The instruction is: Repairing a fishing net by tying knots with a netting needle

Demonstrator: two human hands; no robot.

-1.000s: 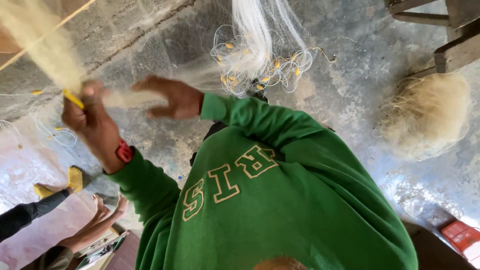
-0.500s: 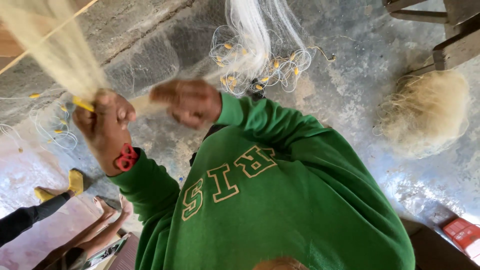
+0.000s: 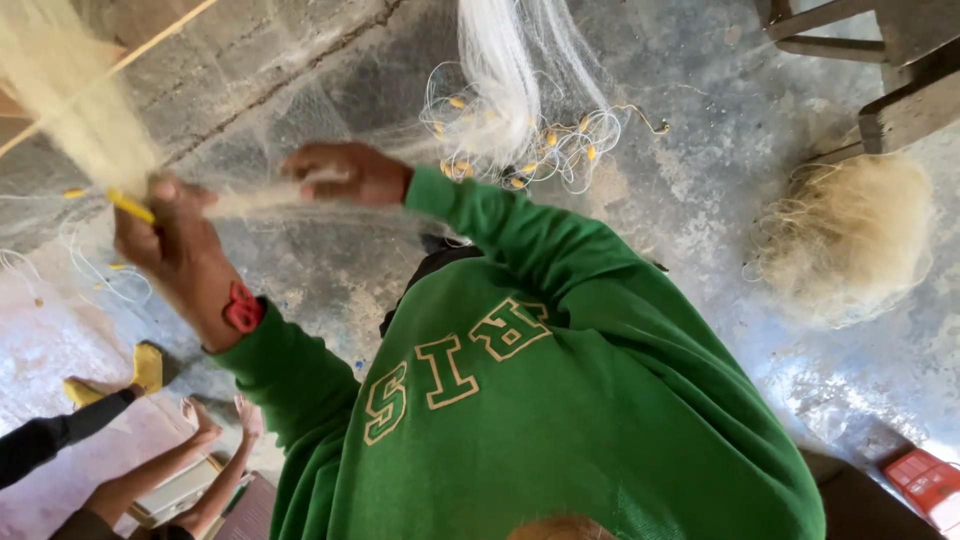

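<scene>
Both hands have drifted apart; left hand [image 3: 175, 240] grips a yellow needle [image 3: 130, 206] at nine o'clock; right hand [image 3: 345, 172] pinches net [image 3: 260, 200] taut; mending mid-stitch, needing steady tension.

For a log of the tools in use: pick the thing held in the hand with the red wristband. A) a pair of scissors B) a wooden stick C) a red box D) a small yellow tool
D: the hand with the red wristband has its grip closed round a small yellow tool at the edge of the pale net; the red box lies apart on the floor.
</scene>
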